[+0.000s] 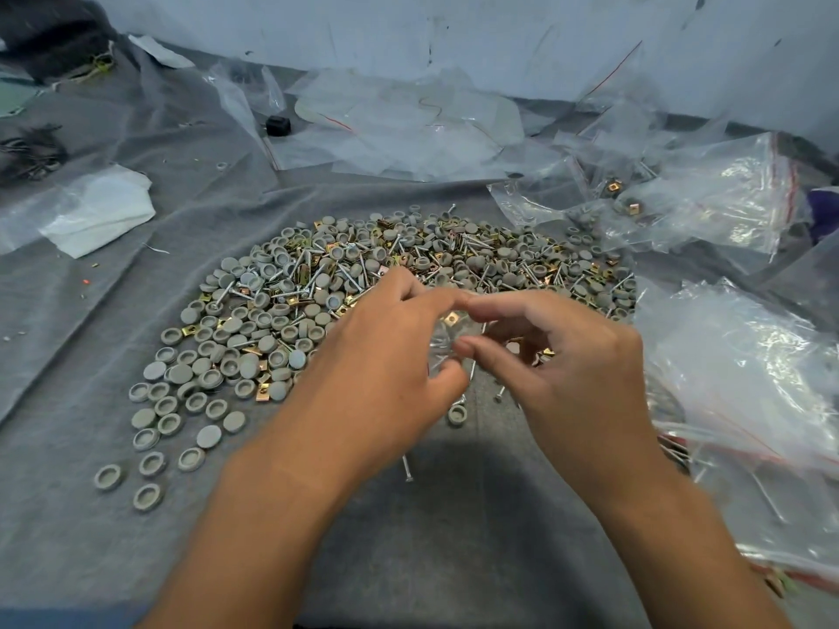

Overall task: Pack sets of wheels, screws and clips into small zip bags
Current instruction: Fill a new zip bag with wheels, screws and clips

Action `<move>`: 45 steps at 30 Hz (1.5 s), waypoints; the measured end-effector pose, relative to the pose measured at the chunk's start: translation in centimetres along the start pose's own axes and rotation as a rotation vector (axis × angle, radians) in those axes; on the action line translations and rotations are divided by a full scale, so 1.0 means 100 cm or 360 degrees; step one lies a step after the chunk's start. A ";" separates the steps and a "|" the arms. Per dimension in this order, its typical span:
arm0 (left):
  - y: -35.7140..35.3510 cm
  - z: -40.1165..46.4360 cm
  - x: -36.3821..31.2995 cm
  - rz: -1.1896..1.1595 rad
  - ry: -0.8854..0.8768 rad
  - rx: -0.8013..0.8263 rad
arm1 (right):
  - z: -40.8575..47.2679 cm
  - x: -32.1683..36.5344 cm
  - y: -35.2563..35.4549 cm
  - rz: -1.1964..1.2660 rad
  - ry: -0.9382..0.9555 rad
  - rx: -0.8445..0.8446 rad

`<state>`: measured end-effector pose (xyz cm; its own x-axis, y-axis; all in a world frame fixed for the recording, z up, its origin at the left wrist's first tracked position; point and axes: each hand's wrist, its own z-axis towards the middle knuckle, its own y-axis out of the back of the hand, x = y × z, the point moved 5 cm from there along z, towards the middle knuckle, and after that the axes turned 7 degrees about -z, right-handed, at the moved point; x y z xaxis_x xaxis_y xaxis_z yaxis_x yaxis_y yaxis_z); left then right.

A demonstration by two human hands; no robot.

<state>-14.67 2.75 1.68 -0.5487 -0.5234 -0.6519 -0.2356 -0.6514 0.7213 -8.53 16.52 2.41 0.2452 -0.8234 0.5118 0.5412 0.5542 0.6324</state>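
Note:
A wide heap of grey round wheels [272,320], silver screws [313,270] and brass clips [188,331] lies on the grey cloth [68,338]. Over its near edge, my left hand [386,351] and my right hand [563,356] meet. Both pinch a small clear zip bag [447,338] between thumb and fingertips. A brass clip and some screws show through the bag. Most of the bag is hidden behind my fingers.
Filled zip bags [708,206] pile at the right back. A stack of clear bags with red strips [744,388] lies at the right. Loose plastic sheets [408,124], a small black box [278,124] and a white bag [97,211] lie further back and left. Stray screws [406,467] lie near me.

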 end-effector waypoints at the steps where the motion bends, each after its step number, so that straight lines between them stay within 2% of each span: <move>1: 0.001 0.000 0.001 -0.0018 0.0003 -0.0014 | 0.000 0.001 0.002 0.0053 -0.0032 -0.0023; 4: 0.007 0.001 0.004 -0.0060 0.0030 -0.0094 | -0.001 -0.002 0.001 0.0122 -0.0174 0.0000; 5: 0.010 0.001 0.005 -0.0063 0.0044 -0.0145 | -0.003 -0.003 -0.007 0.0101 -0.0242 0.0116; 9: 0.024 0.003 0.007 -0.0173 0.0105 -0.0388 | -0.038 0.007 -0.061 -0.0205 -0.0379 0.0906; 11: 0.029 0.003 0.008 -0.0202 0.0128 -0.0450 | -0.052 0.012 -0.075 -0.0325 -0.0356 0.1047; 17: 0.035 0.001 0.008 -0.0210 0.0153 -0.0499 | -0.050 0.004 -0.062 -0.0270 -0.0415 0.1063; 21: 0.035 0.000 0.008 -0.0189 0.0155 -0.0495 | -0.038 0.014 -0.065 -0.0144 -0.0310 0.0844; 27: 0.033 0.001 0.007 -0.0207 0.0155 -0.0474 | -0.048 0.023 -0.077 -0.0484 -0.0041 0.0963; 29: 0.033 0.002 0.009 -0.0209 0.0151 -0.0468 | -0.047 0.016 -0.071 -0.0450 -0.0075 0.0998; 31: 0.032 0.002 0.010 -0.0200 0.0148 -0.0448 | -0.042 0.003 -0.060 -0.0274 -0.0256 0.1049; 34: 0.029 0.001 0.011 -0.0179 0.0139 -0.0411 | -0.032 -0.010 -0.047 -0.0173 -0.0370 0.1017; 38: 0.028 0.002 0.011 -0.0156 0.0132 -0.0395 | -0.036 0.008 -0.059 -0.0268 -0.0273 0.0966; 42: 0.028 0.003 0.011 -0.0126 0.0124 -0.0385 | -0.045 0.019 -0.068 -0.0623 -0.0094 0.0998; 45: 0.027 0.002 0.011 -0.0144 0.0134 -0.0365 | -0.043 0.015 -0.059 -0.0543 -0.0076 0.1076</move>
<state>-16.03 0.53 2.98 -0.4626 -0.4953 -0.7354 -0.0872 -0.8000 0.5936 -7.89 11.50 -3.13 0.1090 -0.9649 0.2390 -0.0338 0.2366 0.9710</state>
